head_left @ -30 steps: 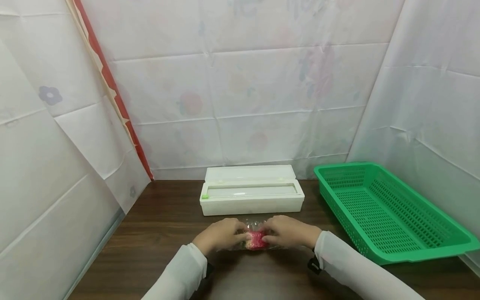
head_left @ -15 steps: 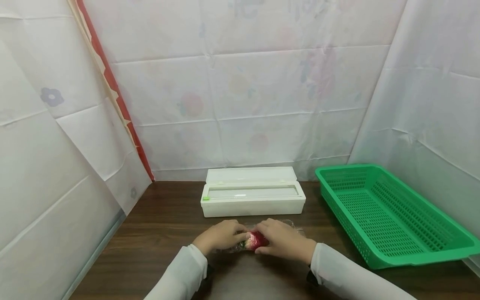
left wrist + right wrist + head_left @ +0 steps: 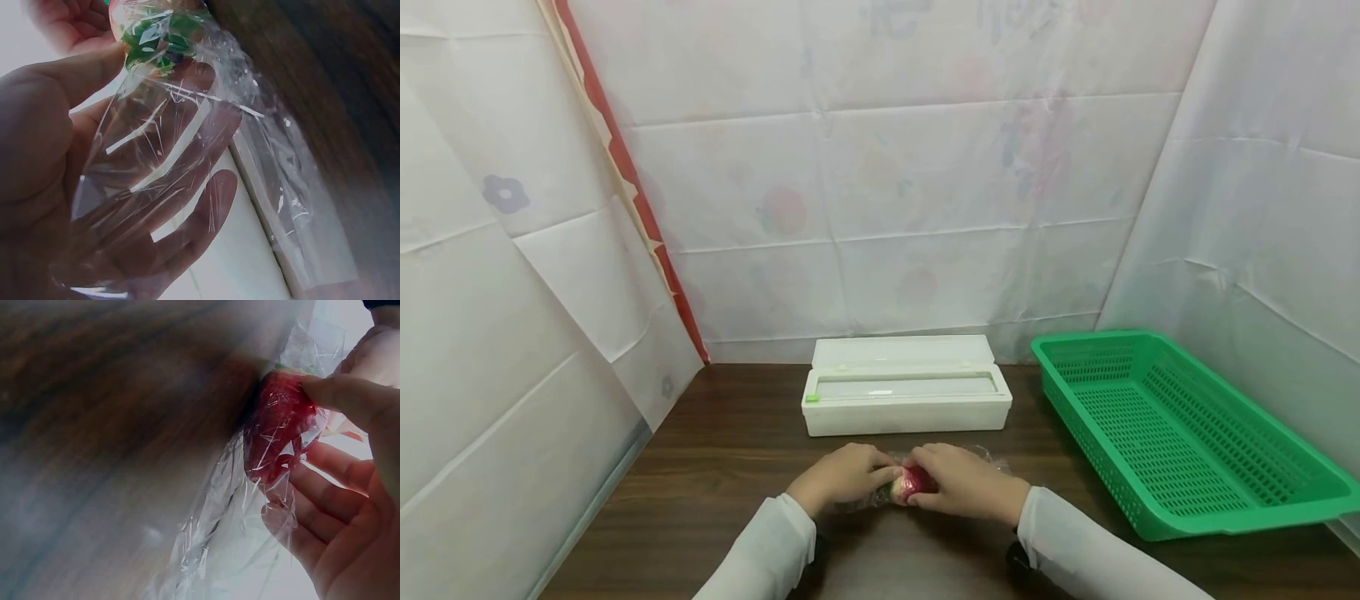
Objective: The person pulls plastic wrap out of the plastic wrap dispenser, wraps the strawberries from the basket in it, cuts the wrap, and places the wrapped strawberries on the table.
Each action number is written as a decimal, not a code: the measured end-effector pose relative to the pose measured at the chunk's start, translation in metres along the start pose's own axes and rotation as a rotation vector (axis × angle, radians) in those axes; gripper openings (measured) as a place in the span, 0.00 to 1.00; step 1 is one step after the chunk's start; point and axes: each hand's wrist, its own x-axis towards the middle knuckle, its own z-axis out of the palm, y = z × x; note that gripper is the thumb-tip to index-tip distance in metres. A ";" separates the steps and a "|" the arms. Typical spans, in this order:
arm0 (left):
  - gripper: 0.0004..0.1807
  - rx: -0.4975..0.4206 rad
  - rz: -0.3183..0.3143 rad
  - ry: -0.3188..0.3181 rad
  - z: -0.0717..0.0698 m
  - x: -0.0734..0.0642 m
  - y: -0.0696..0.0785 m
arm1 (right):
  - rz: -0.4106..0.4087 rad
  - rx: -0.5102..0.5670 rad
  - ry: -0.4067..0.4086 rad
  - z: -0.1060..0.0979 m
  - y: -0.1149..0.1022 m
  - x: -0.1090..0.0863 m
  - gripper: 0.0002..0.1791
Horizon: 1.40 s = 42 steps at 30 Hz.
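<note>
A red strawberry [image 3: 915, 485] with green leaves [image 3: 159, 40] lies wrapped in clear cling film [image 3: 156, 150], between both hands low in the head view. My left hand [image 3: 842, 477] holds the leafy end, its thumb on one side and fingers behind the film. Loose film trails over those fingers in the left wrist view. My right hand [image 3: 966, 483] grips the red body [image 3: 278, 428], thumb on top and fingers around the far side. More film hangs off the tip in the right wrist view. From above, the hands cover part of the strawberry.
Behind the hands stands a white cling film box [image 3: 907, 415], lid [image 3: 902, 351] raised, with a small green slider [image 3: 812, 398] at its left. A green plastic basket [image 3: 1195, 450] stands at the right. The dark wooden table [image 3: 700, 492] meets white sheets [image 3: 880, 192] at back and sides.
The right hand has shifted slightly left and curled further round the strawberry, covering more of it. Film now shows beyond its knuckles. The left hand has barely moved.
</note>
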 end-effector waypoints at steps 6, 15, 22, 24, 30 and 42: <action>0.14 0.084 0.010 0.136 0.000 0.001 0.002 | 0.014 0.057 -0.018 0.001 0.004 0.004 0.20; 0.17 0.145 0.063 0.238 -0.008 -0.007 0.026 | 0.058 0.172 -0.047 0.000 0.011 0.011 0.14; 0.27 0.142 -0.031 0.188 0.001 -0.005 0.029 | 0.027 0.238 -0.069 0.001 0.017 0.012 0.18; 0.28 0.141 -0.033 0.186 0.005 -0.004 0.026 | 0.018 0.249 -0.079 0.002 0.019 0.012 0.19; 0.26 0.136 0.004 0.219 0.010 -0.001 0.021 | 0.004 0.304 -0.125 0.003 0.022 0.010 0.21; 0.21 0.100 0.002 0.188 0.008 0.004 0.016 | 0.030 0.275 -0.078 0.003 0.026 0.008 0.22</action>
